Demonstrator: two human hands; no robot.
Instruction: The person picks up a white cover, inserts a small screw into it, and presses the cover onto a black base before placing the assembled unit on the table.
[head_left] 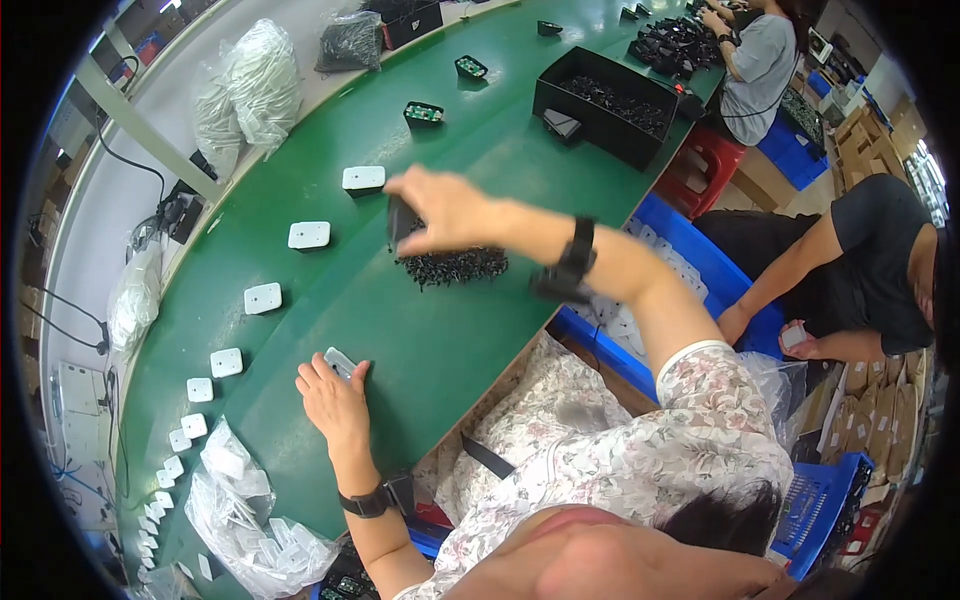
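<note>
Because the right hand [445, 208] is blurred, its dark piece [401, 220] looks indistinct.

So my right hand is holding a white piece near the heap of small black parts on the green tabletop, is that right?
Not quite: in the head view, your right hand holds a black piece, not white, near the heap of small black parts on the green tabletop.
</note>
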